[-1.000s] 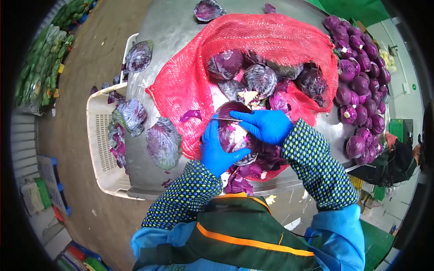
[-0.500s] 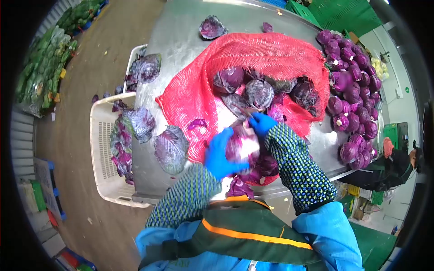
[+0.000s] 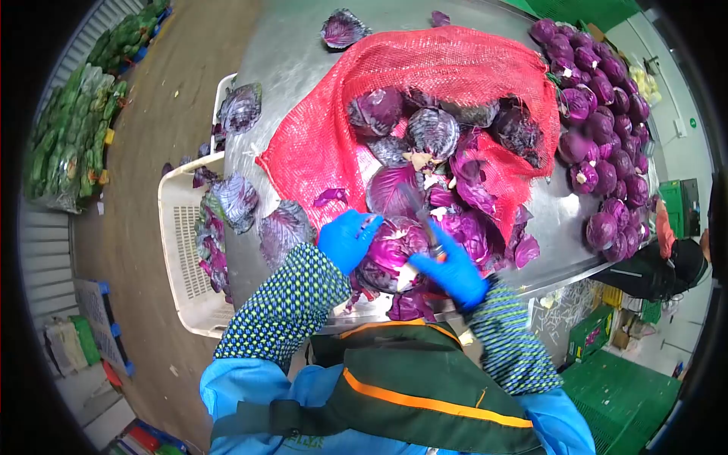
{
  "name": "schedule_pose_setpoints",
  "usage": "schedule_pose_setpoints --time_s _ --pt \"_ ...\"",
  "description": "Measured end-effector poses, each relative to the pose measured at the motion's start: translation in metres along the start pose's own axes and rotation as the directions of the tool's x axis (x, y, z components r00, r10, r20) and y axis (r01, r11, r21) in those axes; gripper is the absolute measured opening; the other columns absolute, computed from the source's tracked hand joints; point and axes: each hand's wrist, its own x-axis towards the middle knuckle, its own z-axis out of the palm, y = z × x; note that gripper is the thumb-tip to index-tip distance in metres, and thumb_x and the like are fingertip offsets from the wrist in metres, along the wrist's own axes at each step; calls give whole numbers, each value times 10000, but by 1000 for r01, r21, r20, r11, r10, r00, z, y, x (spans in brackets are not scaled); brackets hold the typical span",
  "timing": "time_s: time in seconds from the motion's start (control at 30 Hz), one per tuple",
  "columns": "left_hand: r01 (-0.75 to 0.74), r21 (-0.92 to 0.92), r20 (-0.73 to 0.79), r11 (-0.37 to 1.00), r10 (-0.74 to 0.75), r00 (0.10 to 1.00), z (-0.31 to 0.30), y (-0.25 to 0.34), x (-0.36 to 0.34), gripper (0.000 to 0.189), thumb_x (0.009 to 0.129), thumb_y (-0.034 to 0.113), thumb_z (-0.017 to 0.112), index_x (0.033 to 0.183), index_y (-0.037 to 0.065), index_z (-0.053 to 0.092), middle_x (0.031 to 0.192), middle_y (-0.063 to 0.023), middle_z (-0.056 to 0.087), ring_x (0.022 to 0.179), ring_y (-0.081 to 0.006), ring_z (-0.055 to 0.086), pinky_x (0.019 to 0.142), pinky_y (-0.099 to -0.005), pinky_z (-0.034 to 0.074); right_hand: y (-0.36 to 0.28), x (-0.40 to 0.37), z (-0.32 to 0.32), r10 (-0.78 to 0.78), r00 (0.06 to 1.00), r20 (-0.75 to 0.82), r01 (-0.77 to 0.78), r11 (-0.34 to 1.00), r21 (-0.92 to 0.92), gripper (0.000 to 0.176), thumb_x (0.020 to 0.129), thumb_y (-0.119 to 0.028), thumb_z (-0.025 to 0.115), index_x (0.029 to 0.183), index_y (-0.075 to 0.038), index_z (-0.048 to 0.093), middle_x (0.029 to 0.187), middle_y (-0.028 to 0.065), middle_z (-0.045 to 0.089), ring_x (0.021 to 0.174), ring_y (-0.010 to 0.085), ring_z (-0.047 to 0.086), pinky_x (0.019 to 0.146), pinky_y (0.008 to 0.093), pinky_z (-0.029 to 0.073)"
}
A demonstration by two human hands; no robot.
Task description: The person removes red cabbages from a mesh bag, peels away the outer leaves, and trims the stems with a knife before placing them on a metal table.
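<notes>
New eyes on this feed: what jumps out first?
Probably the bright red mesh sack, spread mid-table with its opening showing purple cabbages. Next, the blue-gloved left hand and right hand at a cabbage on the near side, the right holding a motion-blurred knife. Then the big heap of purple cabbages along the table's right side.

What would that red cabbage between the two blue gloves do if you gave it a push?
The red cabbage would probably want to roll, since it looks round. It might not go far: another cabbage sits just beyond it, and a loose leaf lies on the near side. It's likely firm, as its leaves look tightly wrapped.
</notes>
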Motion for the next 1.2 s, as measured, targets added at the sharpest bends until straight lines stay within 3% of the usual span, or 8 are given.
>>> schedule_pose_setpoints --time_s 0.1,0.23,0.33,0.4,0.63,0.77,1.03,1.2 --pt "213 -399 77 892 -199 977 28 -95 28 336 865 274 607 1114 48 611 863 -184 634 778 -292 631 721 -326 504 34 -11 9 -46 999 -23 47 999 25 726 762 -107 734 1358 4 335 1292 119 463 1202 187 425 1022 333 330" --pt "-164 234 -324 958 236 916 -28 -2 8 368 811 261 670 1116 63 615 1106 -168 603 1100 -264 550 911 -404 436 32 -26 11 -186 981 -61 180 979 -101 727 751 -54 730 1356 3 332 1298 98 463 1177 179 451 1007 335 357" --pt "-460 449 96 766 471 877 -35 39 -3 450 771 328 704 1162 127 604 1156 -127 579 1113 -225 524 974 -432 348 24 -23 13 -62 997 52 58 996 74 785 731 -90 752 1381 -26 316 1351 131 421 1248 224 407 1044 339 316" --pt "-254 210 487 944 124 864 -46 36 11 497 746 404 711 1158 144 608 1132 -118 595 1085 -248 554 946 -413 395 30 -23 13 -149 986 71 151 988 -20 805 722 -95 760 1388 -29 312 1363 144 418 1265 229 396 1052 344 306" --pt "-470 142 380 871 391 839 -40 12 -4 605 742 472 696 1175 67 574 1117 -139 598 974 -307 606 840 -359 493 48 -27 23 -196 980 -18 194 976 -99 748 715 -114 767 1355 -45 386 1435 151 299 1332 253 292 1077 373 261" --pt "-234 6 623 972 179 762 -45 5 36 629 699 477 737 1111 27 584 1079 -144 604 898 -247 625 782 -331 502 36 -20 20 -190 977 96 194 981 -25 772 733 -89 752 1382 -44 337 1415 143 329 1313 240 318 1067 359 277" --pt "-442 174 445 880 330 833 -37 -21 30 255 839 289 519 991 100 599 831 -180 634 747 -366 622 667 -446 498 31 -3 42 -97 993 -62 97 995 2 839 710 -154 783 1381 -1 303 1373 182 364 1266 252 374 1033 366 328" --pt "191 -128 197 973 -164 967 -21 -113 51 275 894 243 488 1005 68 668 965 -137 668 851 -239 655 796 -355 505 19 -1 46 -224 974 14 219 936 -275 673 717 -201 771 1304 -65 470 1417 210 300 1317 310 309 1050 395 303"
